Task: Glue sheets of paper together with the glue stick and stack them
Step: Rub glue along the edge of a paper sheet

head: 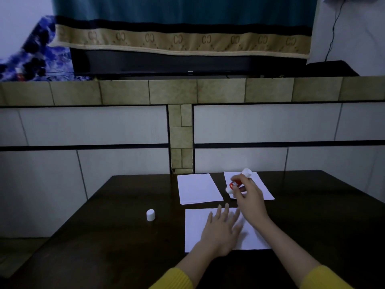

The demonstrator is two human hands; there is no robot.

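A dark wooden table [125, 236] carries three lots of white paper. The near sheet [195, 228] lies under the left hand [223, 232], whose fingers are spread flat on it. Beyond it, side by side and apart, lie the far-left paper stack [199, 188] and the far-right paper [261, 184]. The right hand [250, 197] grips a red-and-white glue stick [237, 182] tilted above the far-right paper. A white cap [150, 215] stands upright to the left, well apart from the sheets. Both sleeves are yellow.
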